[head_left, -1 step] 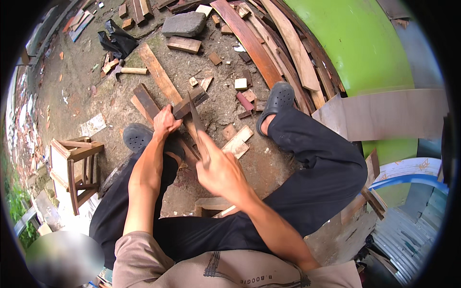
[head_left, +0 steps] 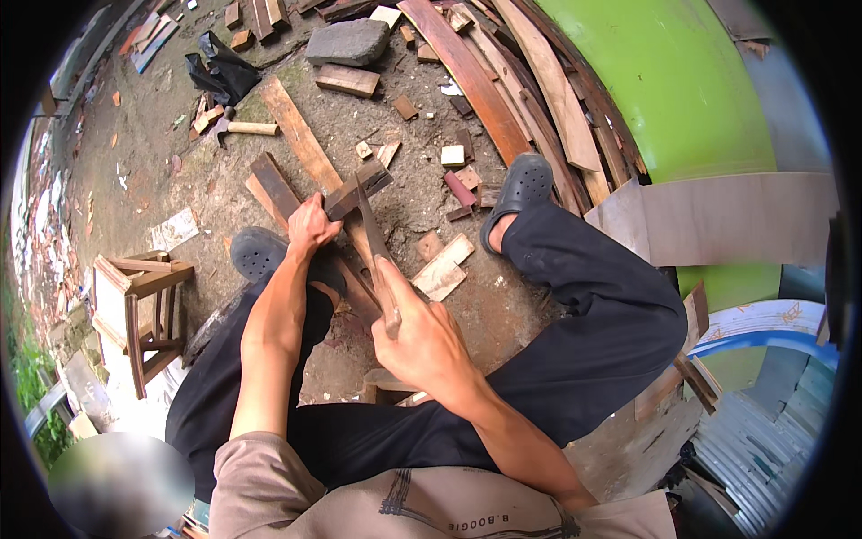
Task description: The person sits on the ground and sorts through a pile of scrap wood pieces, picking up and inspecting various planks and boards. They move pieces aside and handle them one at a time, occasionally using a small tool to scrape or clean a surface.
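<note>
My right hand is wrapped round the wooden handle of a handsaw, whose blade points away from me. Its toothed part lies against a short dark wood block, which rests crosswise on a long plank. With my left hand I grip the block's left end, a little to the left of the blade. A darker board lies beside the plank on the left, near my left shoe. The saw's cut in the block is too small to make out.
A claw hammer lies at the far left near a black plastic bag. A grey stone block and wood offcuts are scattered ahead. Long boards are piled at right beside a green panel. A small wooden frame stands at left.
My right hand and the saw have shifted slightly back toward me and to the right. My left hand keeps its grip on the block.
</note>
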`<state>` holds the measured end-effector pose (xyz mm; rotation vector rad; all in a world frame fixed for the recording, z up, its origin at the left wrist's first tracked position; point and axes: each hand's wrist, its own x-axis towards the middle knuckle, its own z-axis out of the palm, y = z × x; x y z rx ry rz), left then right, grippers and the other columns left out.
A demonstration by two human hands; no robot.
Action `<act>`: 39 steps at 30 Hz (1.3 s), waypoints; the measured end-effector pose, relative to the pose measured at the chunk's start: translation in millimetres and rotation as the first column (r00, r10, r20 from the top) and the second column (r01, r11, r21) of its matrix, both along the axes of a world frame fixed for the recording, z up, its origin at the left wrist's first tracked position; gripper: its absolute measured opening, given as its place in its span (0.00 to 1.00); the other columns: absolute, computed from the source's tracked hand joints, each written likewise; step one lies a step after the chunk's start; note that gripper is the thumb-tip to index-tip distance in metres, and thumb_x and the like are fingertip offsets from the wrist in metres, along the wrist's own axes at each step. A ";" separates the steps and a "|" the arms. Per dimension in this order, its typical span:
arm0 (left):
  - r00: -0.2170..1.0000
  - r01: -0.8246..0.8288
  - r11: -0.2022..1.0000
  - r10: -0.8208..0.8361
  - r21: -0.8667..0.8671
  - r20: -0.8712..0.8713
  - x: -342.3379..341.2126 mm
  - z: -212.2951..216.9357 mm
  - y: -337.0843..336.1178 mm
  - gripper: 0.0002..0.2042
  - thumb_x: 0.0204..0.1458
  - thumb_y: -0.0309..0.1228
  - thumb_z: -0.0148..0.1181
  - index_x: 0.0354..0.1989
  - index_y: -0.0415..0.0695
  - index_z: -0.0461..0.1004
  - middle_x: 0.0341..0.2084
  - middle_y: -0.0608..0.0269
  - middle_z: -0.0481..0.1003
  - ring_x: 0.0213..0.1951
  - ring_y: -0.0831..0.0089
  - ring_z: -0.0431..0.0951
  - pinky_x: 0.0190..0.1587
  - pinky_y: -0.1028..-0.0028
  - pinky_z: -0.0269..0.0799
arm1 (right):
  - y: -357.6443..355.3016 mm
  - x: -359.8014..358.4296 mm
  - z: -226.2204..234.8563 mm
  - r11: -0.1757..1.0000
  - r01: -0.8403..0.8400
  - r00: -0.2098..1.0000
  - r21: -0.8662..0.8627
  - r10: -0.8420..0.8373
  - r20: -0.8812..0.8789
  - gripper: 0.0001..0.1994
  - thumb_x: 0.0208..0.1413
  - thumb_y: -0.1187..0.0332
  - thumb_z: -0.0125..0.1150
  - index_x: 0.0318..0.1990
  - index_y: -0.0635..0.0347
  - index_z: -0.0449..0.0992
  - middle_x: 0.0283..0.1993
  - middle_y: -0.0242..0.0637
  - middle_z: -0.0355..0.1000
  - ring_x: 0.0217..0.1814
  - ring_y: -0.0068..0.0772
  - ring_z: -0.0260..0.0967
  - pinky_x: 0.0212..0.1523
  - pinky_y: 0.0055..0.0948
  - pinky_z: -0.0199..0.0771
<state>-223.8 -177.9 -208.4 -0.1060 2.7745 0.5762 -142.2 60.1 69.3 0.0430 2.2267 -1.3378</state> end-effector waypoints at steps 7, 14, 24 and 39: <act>1.000 -0.001 1.000 0.001 0.006 -0.028 -19.2 -1.6 5.6 0.24 0.38 0.41 0.62 0.41 0.35 0.70 0.35 0.42 0.78 0.42 0.45 0.79 0.46 0.55 0.75 | -20.3 -67.3 -78.5 0.989 -0.047 0.997 0.140 0.054 -0.052 0.33 0.52 0.68 0.57 0.68 0.65 0.59 0.36 0.66 0.75 0.41 0.65 0.76 0.50 0.52 0.75; 0.999 -0.025 1.000 0.025 -0.008 -0.022 -16.9 6.3 1.7 0.23 0.39 0.40 0.61 0.40 0.36 0.71 0.36 0.41 0.78 0.43 0.46 0.79 0.47 0.55 0.75 | -1.2 -23.5 -23.5 0.998 -0.049 0.999 0.044 0.049 0.004 0.35 0.51 0.69 0.57 0.69 0.62 0.58 0.37 0.66 0.75 0.41 0.66 0.75 0.49 0.52 0.76; 0.998 -0.001 1.000 0.000 -0.011 -0.058 -12.4 -1.1 2.7 0.23 0.39 0.40 0.62 0.39 0.35 0.70 0.35 0.43 0.78 0.41 0.47 0.79 0.45 0.56 0.75 | 1.5 -19.2 -27.2 1.000 -0.016 0.997 0.008 0.016 -0.071 0.35 0.50 0.71 0.58 0.68 0.65 0.59 0.47 0.64 0.74 0.44 0.66 0.75 0.52 0.49 0.76; 1.000 0.005 1.000 -0.005 0.012 -0.011 -15.2 4.7 8.6 0.24 0.37 0.40 0.63 0.42 0.36 0.71 0.36 0.41 0.79 0.42 0.45 0.79 0.46 0.55 0.75 | -19.4 -68.8 -88.4 0.994 0.007 0.998 0.112 0.000 -0.069 0.32 0.52 0.69 0.57 0.67 0.60 0.62 0.30 0.60 0.75 0.33 0.56 0.77 0.40 0.46 0.76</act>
